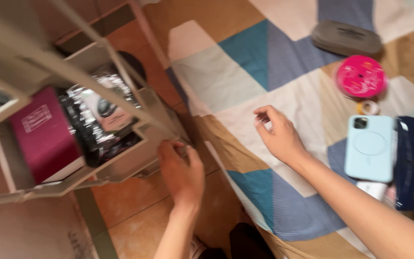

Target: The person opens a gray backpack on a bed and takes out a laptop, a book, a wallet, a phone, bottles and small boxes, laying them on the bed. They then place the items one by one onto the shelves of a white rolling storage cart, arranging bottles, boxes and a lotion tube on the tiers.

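Reaching low at the centre of the frame, the left hand [180, 170] is being held against the lower right corner of a pale metal shelf rack [120, 72], its fingers curled at the rack's edge; whether that grip is clamped on the frame or only touching it cannot be told through the blur. The right hand [279, 136] is being kept over the patchwork bed cover [226, 76] just right of centre, its fingertips pinched together on something small and pale that is too small to be named. The rack is lying to the left of both hands, so the left hand is by far the nearer to it, while the right hand is being held well apart from it. The rack's long rails are running diagonally from the upper left of the frame down toward the left hand. Inside it, a magenta box [41, 134] and a crinkled silver foil packet [101, 115] are sitting side by side. At the right of the frame, a pale blue phone [370, 148], a pink round tin [360, 76] and a grey case [346, 38] are lying on the bed cover, the phone being nearest to the right forearm.
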